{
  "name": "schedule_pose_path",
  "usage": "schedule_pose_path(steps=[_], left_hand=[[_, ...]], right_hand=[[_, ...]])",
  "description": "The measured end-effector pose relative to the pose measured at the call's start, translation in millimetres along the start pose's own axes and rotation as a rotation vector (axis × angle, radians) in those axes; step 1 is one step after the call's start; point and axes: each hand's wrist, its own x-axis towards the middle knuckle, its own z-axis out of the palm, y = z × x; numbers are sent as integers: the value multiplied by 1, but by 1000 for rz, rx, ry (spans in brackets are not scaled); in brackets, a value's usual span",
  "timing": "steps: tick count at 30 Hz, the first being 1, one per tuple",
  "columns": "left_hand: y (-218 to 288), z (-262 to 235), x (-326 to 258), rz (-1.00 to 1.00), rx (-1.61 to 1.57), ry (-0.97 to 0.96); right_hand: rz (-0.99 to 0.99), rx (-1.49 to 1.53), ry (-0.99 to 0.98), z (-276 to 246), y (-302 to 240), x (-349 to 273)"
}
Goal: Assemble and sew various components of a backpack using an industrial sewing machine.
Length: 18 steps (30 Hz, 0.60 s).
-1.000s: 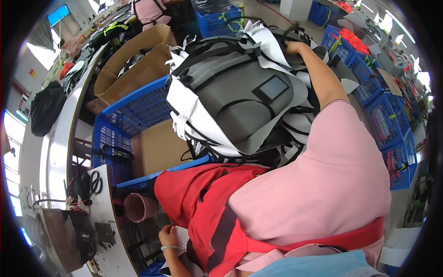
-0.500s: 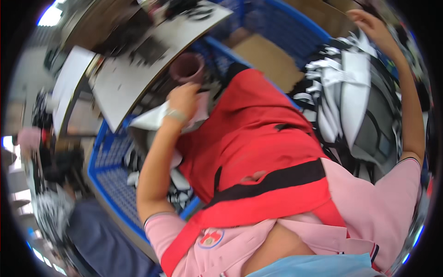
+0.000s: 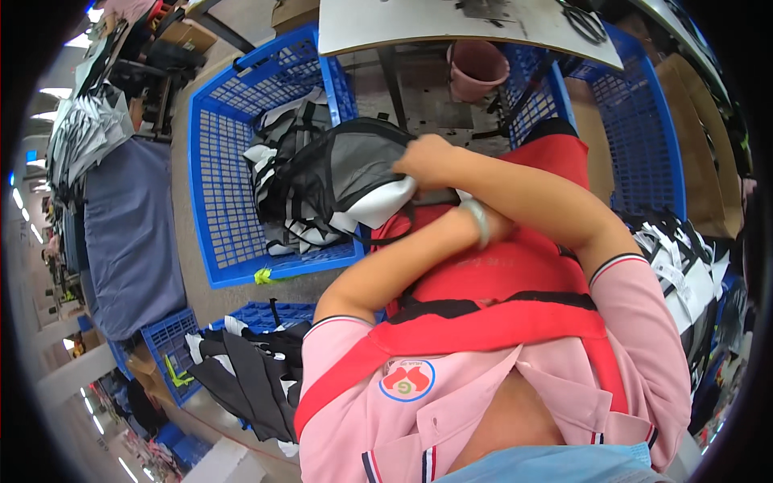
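R hand (image 3: pixel 425 163): our fingers curled on edge of gray fabric pc (image 3: pixel 354 165)
L hand (image 3: pixel 501 229): mostly hidden under our R forearm (image 3: pixel 551 197); we can't tell its grip
Gray fabric pc: btwn R hand & fabric pile (image 3: pixel 282 197), across right side of blue crate (image 3: pixel 216 161)
Bucket (image 3: pixel 477 74): pink, below white tabletop (image 3: pixel 386 24)

- I'm looking at a sewing workshop.
- White worktable (image 3: pixel 403 30): scissors (image 3: pixel 586 22) on top.
- Grey fabric (image 3: pixel 354 161), black-edged, by blue crate (image 3: pixel 221 173) near worktable's left end.
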Motion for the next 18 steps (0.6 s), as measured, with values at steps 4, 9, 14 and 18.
schedule_pose_path(steps=[4, 9, 14, 18], left_hand=[[59, -130, -49, -320, -846, 6], [-46, -196, -152, -902, -293, 983], [-143, -118, -200, -1066, 343, 551], [-162, -107, -148, -1049, 480, 576]], right_hand=[[32, 150, 266, 31, 39, -61], [80, 37, 633, 22, 69, -128], [127, -155, 897, -11, 84, -137], [149, -159, 930, -24, 78, -136]])
